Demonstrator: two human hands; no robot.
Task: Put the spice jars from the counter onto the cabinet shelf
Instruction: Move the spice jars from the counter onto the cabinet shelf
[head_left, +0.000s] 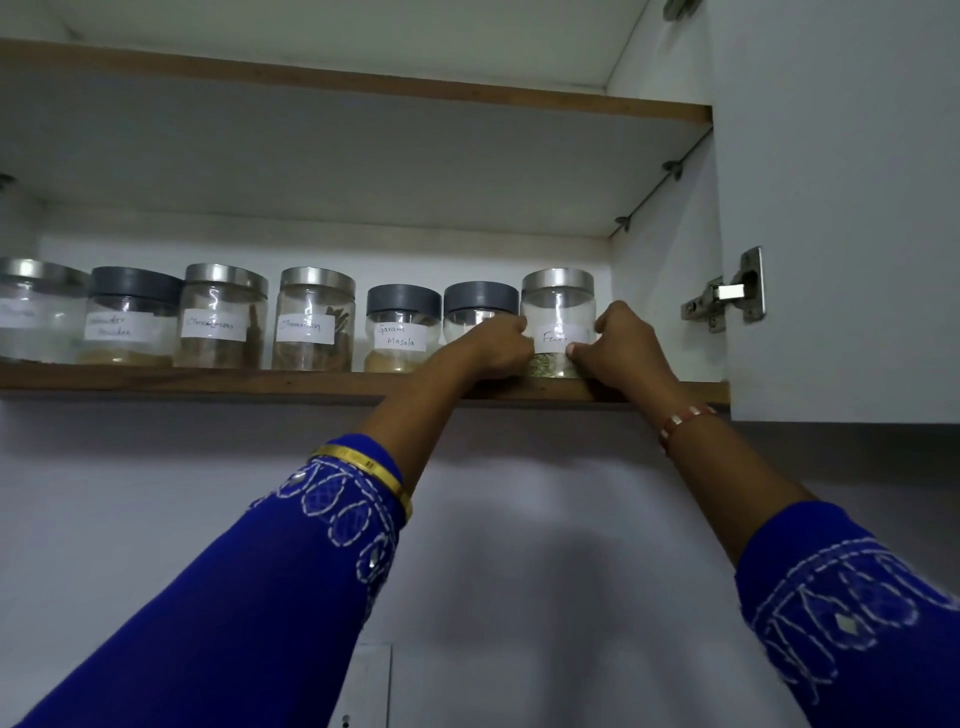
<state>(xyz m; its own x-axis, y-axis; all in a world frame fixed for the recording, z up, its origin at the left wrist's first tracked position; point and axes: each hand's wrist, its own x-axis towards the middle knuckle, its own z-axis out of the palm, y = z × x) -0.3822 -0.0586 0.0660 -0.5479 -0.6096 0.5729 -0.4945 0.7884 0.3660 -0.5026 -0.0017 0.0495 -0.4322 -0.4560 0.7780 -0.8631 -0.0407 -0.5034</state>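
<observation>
Seven jars on shelf (311, 387) | left hand (496, 345), right hand (623, 348) fingers grip rightmost jar (557, 312) | grey-lidded jar (480, 306) touching its left

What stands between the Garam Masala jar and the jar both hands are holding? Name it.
In the head view, one jar with a dark grey lid stands between the Garam Masala jar and the silver-lidded jar; the left hand hides its label.

Shelf (208, 382) front row packed: seven jars lid to lid, barely any gaps between them. Rightmost jar (558, 312) is flanked by left hand (493, 345) at 9 o'clock and right hand (626, 348) at 3. Cabinet side wall (665, 291) close at 3. Clear headroom above lids up to upper shelf (363, 83). Open door (841, 208) and hinge (732, 296) block further right.
</observation>
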